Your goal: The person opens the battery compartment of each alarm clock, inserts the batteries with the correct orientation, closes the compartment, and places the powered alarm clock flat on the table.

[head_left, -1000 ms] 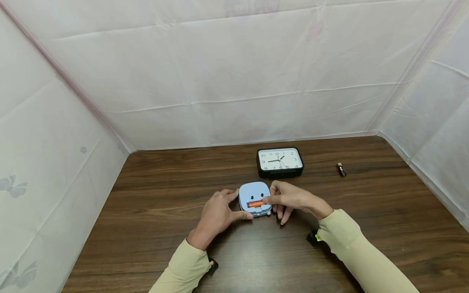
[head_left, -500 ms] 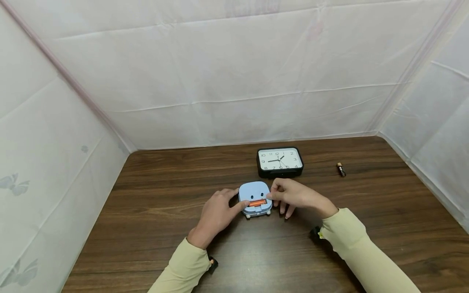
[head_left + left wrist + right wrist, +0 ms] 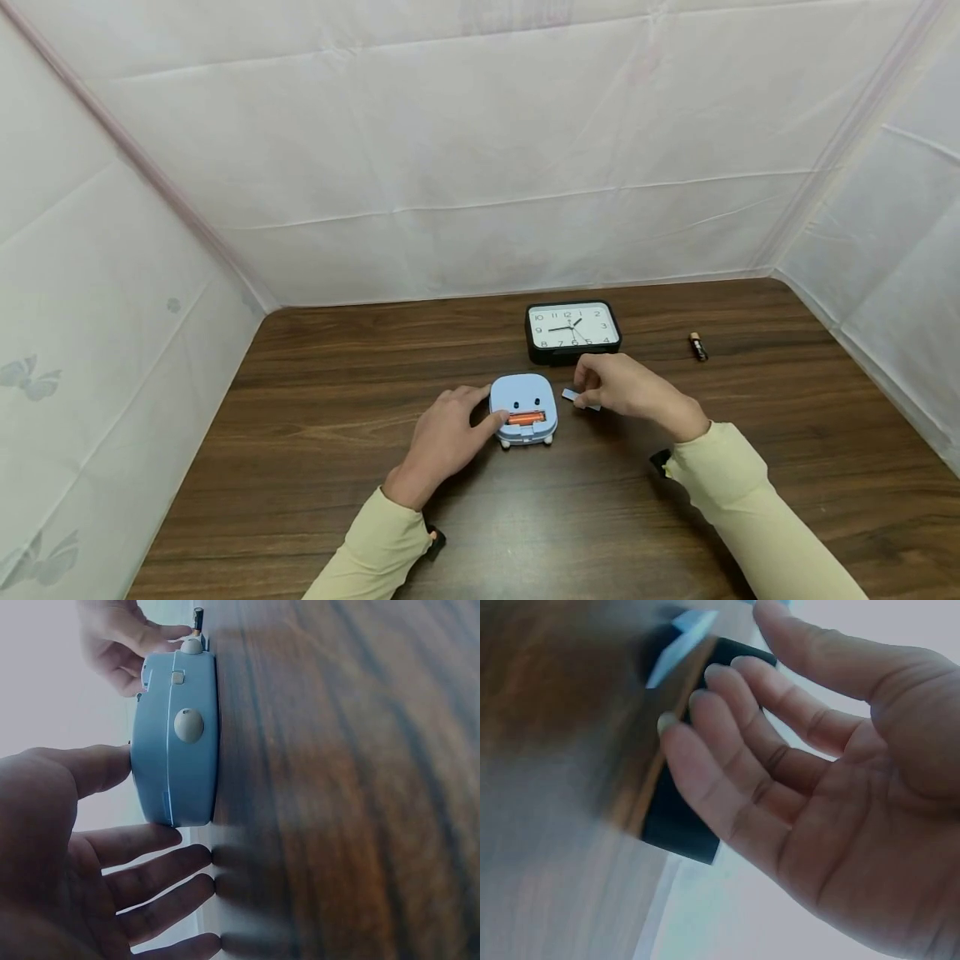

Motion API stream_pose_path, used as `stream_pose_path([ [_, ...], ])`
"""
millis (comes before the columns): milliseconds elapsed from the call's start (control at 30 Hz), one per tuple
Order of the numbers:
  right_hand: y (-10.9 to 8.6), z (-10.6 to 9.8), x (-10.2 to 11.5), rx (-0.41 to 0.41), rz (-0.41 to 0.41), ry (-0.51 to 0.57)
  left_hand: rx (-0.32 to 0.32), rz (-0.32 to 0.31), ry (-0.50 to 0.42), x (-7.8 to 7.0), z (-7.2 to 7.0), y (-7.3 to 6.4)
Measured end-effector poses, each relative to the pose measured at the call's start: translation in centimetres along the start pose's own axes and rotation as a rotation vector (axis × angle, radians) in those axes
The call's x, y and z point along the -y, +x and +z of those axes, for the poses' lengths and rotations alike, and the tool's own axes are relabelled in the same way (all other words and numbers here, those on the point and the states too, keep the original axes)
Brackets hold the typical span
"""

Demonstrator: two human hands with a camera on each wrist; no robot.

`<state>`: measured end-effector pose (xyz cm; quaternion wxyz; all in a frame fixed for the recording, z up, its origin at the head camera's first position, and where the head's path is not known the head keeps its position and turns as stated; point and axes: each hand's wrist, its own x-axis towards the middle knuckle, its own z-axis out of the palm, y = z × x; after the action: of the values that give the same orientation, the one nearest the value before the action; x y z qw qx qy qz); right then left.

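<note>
A small light-blue alarm clock (image 3: 522, 389) lies face down, its white feet towards me. An orange battery (image 3: 527, 418) sits in its open compartment, below two black knobs. My left hand (image 3: 452, 429) holds the clock at its left side, thumb on the upturned back near the battery and index finger at the edge in the left wrist view. To the right, my right hand (image 3: 618, 386) is low over a narrow light-blue battery cover (image 3: 570, 394), partly hidden under the fingers in the head view. Its thumb and fingers (image 3: 705, 776) stand apart in the right wrist view.
A black rectangular clock (image 3: 573, 327) with a white dial stands just behind my right hand. Farther right lies a loose black and copper-coloured battery (image 3: 698, 347). White sheeting (image 3: 480, 167) rises along the back and sides of the wooden table (image 3: 330, 375).
My right hand has left the blue clock and moved right, and the battery cover now shows beneath it. My left thumb has shifted from the clock's lower edge onto its back beside the battery.
</note>
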<state>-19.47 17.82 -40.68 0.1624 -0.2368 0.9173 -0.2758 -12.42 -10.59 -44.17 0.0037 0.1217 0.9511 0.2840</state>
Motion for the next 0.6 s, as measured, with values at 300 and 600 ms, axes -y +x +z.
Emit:
stream_pose_path([
  [300, 0.35, 0.93, -0.29, -0.008, 0.078, -0.138, -0.015, 0.013, 0.006, -0.1, 0.15, -0.02],
  [600, 0.55, 1.05, -0.47, -0.001, 0.103, -0.165, -0.02, 0.019, 0.002, -0.12, 0.16, -0.02],
])
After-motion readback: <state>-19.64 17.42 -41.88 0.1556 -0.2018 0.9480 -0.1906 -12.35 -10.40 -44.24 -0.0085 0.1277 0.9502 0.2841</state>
